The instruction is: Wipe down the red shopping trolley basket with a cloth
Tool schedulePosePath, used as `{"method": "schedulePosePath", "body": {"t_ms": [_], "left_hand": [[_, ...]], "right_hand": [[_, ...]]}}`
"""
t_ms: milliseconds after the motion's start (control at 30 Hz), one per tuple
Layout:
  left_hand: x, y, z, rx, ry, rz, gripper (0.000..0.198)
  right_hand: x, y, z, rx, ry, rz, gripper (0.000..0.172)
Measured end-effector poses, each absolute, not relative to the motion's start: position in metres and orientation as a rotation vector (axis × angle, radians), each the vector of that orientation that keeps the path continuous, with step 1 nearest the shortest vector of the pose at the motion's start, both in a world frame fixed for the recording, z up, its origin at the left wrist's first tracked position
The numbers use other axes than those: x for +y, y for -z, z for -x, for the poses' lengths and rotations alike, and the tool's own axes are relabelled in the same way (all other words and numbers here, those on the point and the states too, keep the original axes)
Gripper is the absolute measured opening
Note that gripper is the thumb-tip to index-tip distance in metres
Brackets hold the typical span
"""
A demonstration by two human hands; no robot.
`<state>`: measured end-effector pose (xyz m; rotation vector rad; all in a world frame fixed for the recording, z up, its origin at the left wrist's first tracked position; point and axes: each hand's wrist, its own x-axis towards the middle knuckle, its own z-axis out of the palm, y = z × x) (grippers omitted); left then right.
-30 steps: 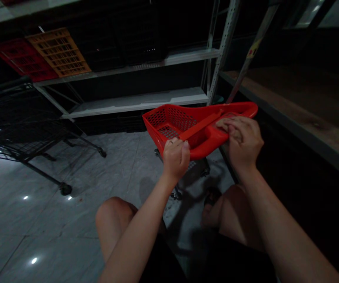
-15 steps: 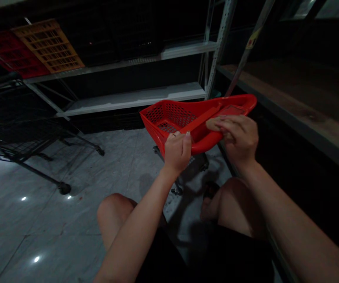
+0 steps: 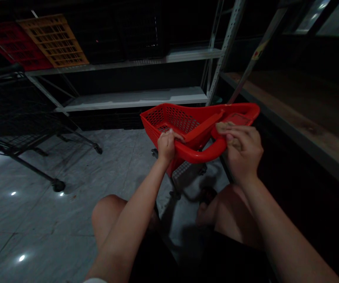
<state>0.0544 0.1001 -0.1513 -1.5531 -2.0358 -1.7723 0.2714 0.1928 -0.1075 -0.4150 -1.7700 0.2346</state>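
A small red plastic shopping cart [image 3: 197, 156] on dark legs with casters stands in front of my knees, its perforated basket facing away from me. My left hand [image 3: 167, 146] is closed around the left part of its looped handle, near the basket's rim. In my right hand [image 3: 243, 151] is a crumpled beige cloth [image 3: 226, 127], pinched in the fingers and pressed against the right side of the handle. Part of the cloth is hidden behind those fingers.
A dark metal shopping cart [image 3: 36, 149] stands at the left. Behind is a metal shelf rack [image 3: 140, 100] with a red crate [image 3: 17, 45] and a yellow crate [image 3: 54, 41]. A ledge [image 3: 299, 122] runs along the right. Grey tiles [image 3: 69, 220] cover the floor.
My left hand has slid left along the handle toward the basket. My right hand with the cloth has shifted slightly right and down, still at the handle's right side.
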Motion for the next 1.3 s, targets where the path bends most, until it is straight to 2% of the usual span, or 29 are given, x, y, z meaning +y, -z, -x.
{"method": "schedulePosePath", "body": {"t_ms": [200, 367, 467, 633, 767, 867, 1033, 1100, 1200, 1300], "left_hand": [[0.082, 0.154, -0.069, -1.930, 1.902, 1.260, 0.079], [0.077, 0.157, -0.096, -1.870, 1.756, 1.167, 0.077], [0.079, 0.159, -0.117, -1.763, 1.682, 1.152, 0.073], [0.074, 0.158, -0.139, -1.743, 1.366, 1.350, 0.063], [0.073, 0.162, -0.141, -1.774, 1.073, 1.545, 0.050], [0.079, 0.168, -0.141, -1.794, 1.018, 1.514, 0.048], [0.085, 0.171, -0.137, -1.882, 1.032, 1.404, 0.048], [0.084, 0.170, -0.133, -1.881, 1.049, 1.402, 0.050], [0.082, 0.168, -0.129, -1.809, 1.099, 1.452, 0.053], [0.083, 0.168, -0.130, -1.813, 1.120, 1.486, 0.054]], "right_hand": [[0.127, 0.113, -0.265, -1.806, -0.179, 0.240, 0.025], [0.179, 0.112, -0.282, -1.775, -0.152, 0.223, 0.015], [0.213, 0.106, -0.293, -1.788, -0.226, 0.292, 0.018], [0.253, 0.095, -0.303, -1.897, -0.357, 0.396, 0.030], [0.271, 0.086, -0.307, -1.973, -0.488, 0.349, 0.027], [0.254, 0.084, -0.311, -1.976, -0.546, 0.366, 0.025], [0.185, 0.096, -0.315, -1.970, -0.406, 0.418, 0.019], [0.173, 0.101, -0.312, -2.038, -0.280, 0.365, 0.023], [0.187, 0.103, -0.303, -2.097, -0.120, 0.324, 0.024], [0.213, 0.099, -0.292, -2.047, -0.127, 0.441, 0.023]]}}
